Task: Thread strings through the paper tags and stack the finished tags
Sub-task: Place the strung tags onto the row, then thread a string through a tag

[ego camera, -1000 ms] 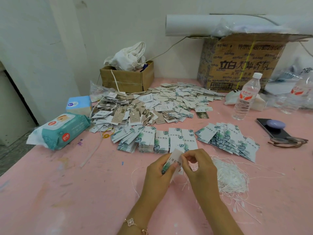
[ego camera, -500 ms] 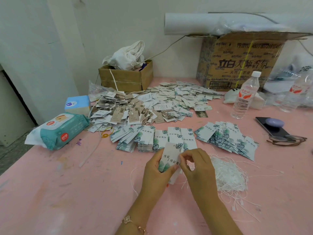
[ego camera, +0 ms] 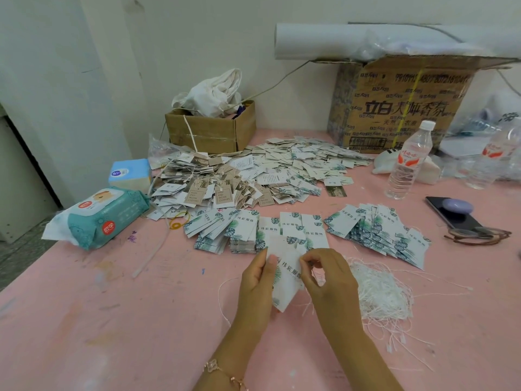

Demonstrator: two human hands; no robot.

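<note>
My left hand (ego camera: pixel 258 286) grips a white paper tag (ego camera: pixel 286 280) with green leaf print, held tilted above the pink table. My right hand (ego camera: pixel 328 277) pinches at the tag's right edge near its top; the string there is too thin to make out. A tangle of white strings (ego camera: pixel 380 294) lies just right of my right hand. Short stacks of the same leaf-print tags (ego camera: pixel 245 230) lie in a row just beyond my hands, with a fanned spread of tags (ego camera: pixel 377 232) to the right. A big loose heap of strung tags (ego camera: pixel 253 176) covers the table's middle.
A wet-wipe pack (ego camera: pixel 98 217) and tissue box (ego camera: pixel 130 173) sit at the left edge. Two cardboard boxes (ego camera: pixel 211 131) (ego camera: pixel 400 105) stand by the wall. A water bottle (ego camera: pixel 408 162), phone (ego camera: pixel 454 214) and glasses (ego camera: pixel 479 235) lie at the right.
The tag has been turned and lowered between my hands, so more of its printed face shows. My right hand's fingers have shifted along its upper right edge.
</note>
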